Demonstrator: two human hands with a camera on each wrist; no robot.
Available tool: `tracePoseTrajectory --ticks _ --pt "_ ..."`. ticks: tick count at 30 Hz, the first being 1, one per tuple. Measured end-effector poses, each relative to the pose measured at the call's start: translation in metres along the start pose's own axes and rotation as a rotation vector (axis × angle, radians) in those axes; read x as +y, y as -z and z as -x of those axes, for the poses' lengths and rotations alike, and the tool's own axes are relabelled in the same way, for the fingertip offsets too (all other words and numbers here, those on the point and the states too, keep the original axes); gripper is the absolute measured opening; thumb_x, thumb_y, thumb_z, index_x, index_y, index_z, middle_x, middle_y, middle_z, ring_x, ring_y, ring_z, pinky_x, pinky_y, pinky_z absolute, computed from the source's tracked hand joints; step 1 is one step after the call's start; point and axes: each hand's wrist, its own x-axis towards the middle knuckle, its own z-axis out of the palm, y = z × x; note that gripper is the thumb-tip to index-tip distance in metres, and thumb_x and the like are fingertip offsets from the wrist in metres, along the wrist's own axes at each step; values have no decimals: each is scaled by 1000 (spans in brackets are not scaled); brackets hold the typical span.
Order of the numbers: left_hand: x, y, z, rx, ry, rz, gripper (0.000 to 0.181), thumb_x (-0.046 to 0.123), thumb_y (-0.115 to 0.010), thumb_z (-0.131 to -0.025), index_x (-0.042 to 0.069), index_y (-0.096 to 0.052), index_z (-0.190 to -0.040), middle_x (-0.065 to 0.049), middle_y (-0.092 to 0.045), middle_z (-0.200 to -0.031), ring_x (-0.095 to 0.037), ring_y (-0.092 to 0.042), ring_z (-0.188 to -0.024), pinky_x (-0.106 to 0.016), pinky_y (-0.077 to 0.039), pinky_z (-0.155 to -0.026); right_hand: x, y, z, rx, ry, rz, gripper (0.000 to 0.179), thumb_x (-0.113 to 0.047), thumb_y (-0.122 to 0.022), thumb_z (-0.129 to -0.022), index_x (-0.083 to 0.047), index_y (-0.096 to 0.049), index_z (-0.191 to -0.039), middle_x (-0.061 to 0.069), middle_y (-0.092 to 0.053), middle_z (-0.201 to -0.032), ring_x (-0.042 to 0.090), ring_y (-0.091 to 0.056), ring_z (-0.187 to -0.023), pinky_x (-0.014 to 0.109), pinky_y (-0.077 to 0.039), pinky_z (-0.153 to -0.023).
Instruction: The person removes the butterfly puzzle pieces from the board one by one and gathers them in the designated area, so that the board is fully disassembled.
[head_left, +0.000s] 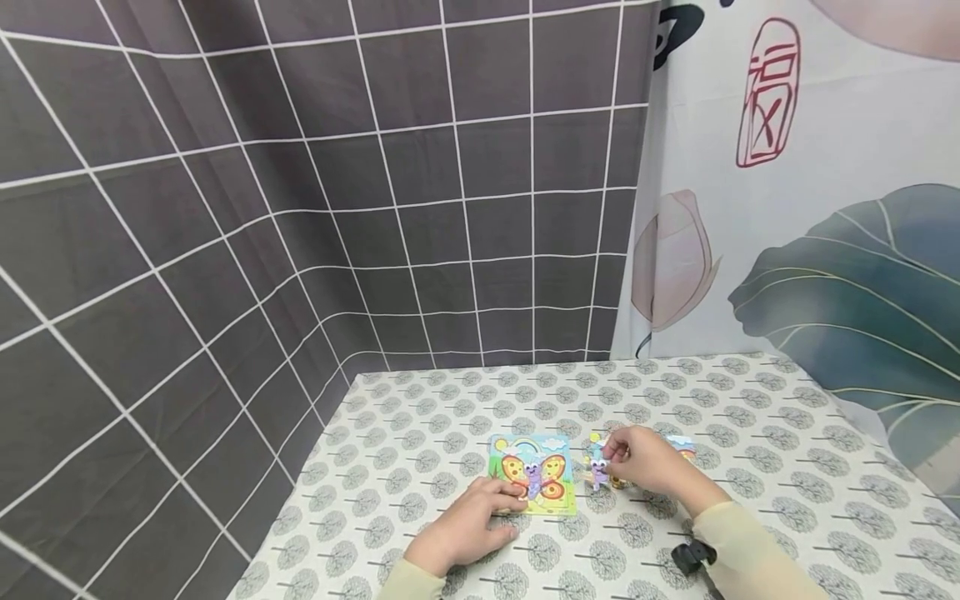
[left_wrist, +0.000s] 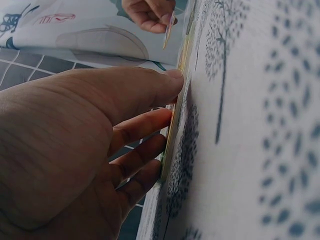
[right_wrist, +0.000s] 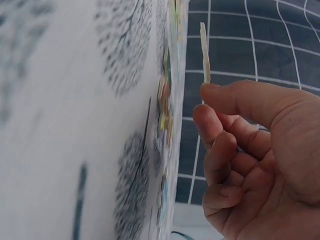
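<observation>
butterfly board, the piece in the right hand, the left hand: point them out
Butterfly board (head_left: 534, 477): head view, on the butterfly's purple body.
Held piece (right_wrist: 205, 55): right wrist view, on its thin edge.
Left hand (head_left: 468, 521): head view, on the back of the hand.

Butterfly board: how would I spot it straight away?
On the tree-patterned cloth, find the person's left hand. It touches the butterfly board. Unlike the smaller pieces around the right hand, this is a square showing a large butterfly under a rainbow.
</observation>
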Motion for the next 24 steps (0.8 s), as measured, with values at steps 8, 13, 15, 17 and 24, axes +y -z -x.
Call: tracePoseTrajectory --ticks 8,13,15,17,24 --pt "-5 -2 -1 4 1 32 36 25 -77 -95 27 -74 -131 16 -56 -146 -13 -46 -139 -43 -39 -120 20 11 8 -4 -6 -38 17 -6 -84 -81 -15 -70 -87 -3 -62 -79 16 -58 -74 26 -53 -65" --pt "-6 -2 0 7 -7 43 36 26 -77 -95 26 -74 -131 15 -56 -146 -14 -46 -139 -44 -39 -120 28 20 14 4 -27 -67 17 -3 -82 -79 -13 -71 -87 -1 -62 -80 18 -58 -76 26 -53 -66" --pt "-6 -2 0 8 -11 44 36 26 -77 -95 26 -74 -131 15 -56 -146 -14 -46 -139 -43 -39 -120 31 23 16 7 -31 -65 17 -4 -83 -79 -13 -71 -87 0 -62 -81 19 -57 -77 26 -52 -66" --pt "-6 -3 0 10 -12 46 36 26 -77 -95 26 -74 -131 15 -56 -145 -14 -46 -138 -43 -39 -120 35 26 18 10 -36 -59 17 -5 -84 -80 -14 -72 -87 -1 -62 -81 19 -57 -76 26 -52 -64" --pt "-9 -5 0 19 -16 45 36 26 -77 -95 27 -74 -131 16 -57 -145 -13 -47 -136 -42 -41 -119 47 34 23 14 -39 -44 17 -7 -85 -79 -12 -72 -89 -1 -62 -81 18 -57 -76 26 -52 -64"
